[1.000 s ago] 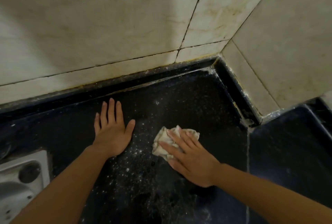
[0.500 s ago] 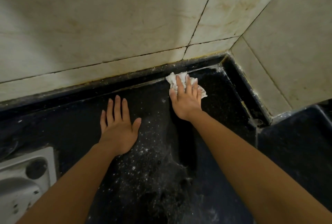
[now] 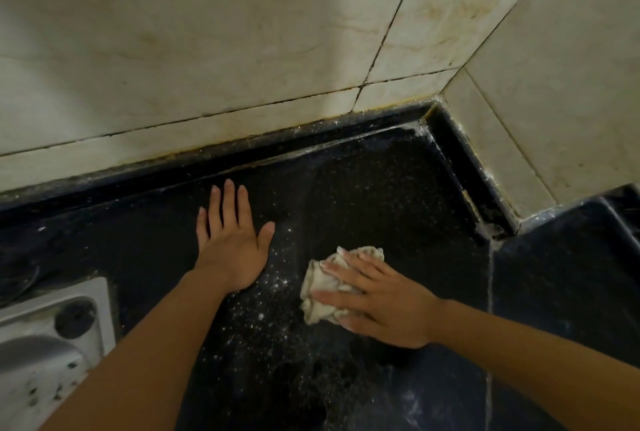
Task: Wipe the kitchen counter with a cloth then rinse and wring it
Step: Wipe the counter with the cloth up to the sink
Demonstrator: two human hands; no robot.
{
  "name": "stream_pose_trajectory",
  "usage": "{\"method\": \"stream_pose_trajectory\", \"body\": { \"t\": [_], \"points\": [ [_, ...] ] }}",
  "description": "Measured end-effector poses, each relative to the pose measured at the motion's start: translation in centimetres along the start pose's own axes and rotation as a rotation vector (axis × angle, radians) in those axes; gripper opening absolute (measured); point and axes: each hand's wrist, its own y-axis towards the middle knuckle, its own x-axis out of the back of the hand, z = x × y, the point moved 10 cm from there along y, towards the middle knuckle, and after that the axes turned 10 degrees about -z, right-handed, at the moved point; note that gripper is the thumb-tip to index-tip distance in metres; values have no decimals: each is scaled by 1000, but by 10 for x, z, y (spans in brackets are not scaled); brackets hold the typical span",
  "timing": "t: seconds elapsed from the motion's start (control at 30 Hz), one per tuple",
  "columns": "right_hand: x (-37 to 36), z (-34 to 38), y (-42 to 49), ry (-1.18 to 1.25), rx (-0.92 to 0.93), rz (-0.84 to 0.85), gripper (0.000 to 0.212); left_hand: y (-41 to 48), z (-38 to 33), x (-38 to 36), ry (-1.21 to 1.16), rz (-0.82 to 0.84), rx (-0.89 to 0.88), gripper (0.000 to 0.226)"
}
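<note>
- You have one cloth (image 3: 323,287) in view: a small, pale, crumpled rag lying on the black counter (image 3: 381,195), right of centre and well out from the back wall.
- Your right hand (image 3: 384,306) lies flat on top of the cloth, fingers straight and slightly fanned, pressing it down onto the stone. Nothing is pinched or balled in the fist. The cloth's bunched edge sticks out past your fingertips on the left.
- Your left hand (image 3: 230,250) rests palm down on the bare counter, just left of the cloth and not touching it. Its four fingers are close together and point at the wall, with the thumb spread out to the side. It holds nothing.
- Between your two hands a scatter of white specks (image 3: 273,288) lies on the dark surface, running down toward you.
- One pale seam (image 3: 490,292) runs across the counter to the right of your right wrist.
- Two stained cream tiled walls (image 3: 207,50) meet in one corner behind the counter, above a raised black edge.
- One white appliance (image 3: 41,344) sits at the lower left, with one dark round knob (image 3: 74,318) showing.
</note>
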Motion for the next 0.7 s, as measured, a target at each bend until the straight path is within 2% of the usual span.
{"method": "stream_pose_trajectory", "body": {
  "t": [0.07,0.2,0.33,0.4,0.53,0.7],
  "points": [
    [10,-21,14,2,-59,-24,50,1,0,0,-2,1,-3,73],
    [48,-87,65,99,-442,-187,52,0,0,0,-3,-12,-7,72],
    [61,-108,96,216,-688,-201,53,1,1,1,11,-30,10,73],
    [57,-97,93,217,-688,-194,53,1,1,0,13,-31,14,73],
    [39,-59,58,196,-566,-205,52,-2,0,1,31,-56,1,73],
    [5,-12,-8,167,-529,-160,51,-15,-13,18,198,-124,-33,71]
  ]
}}
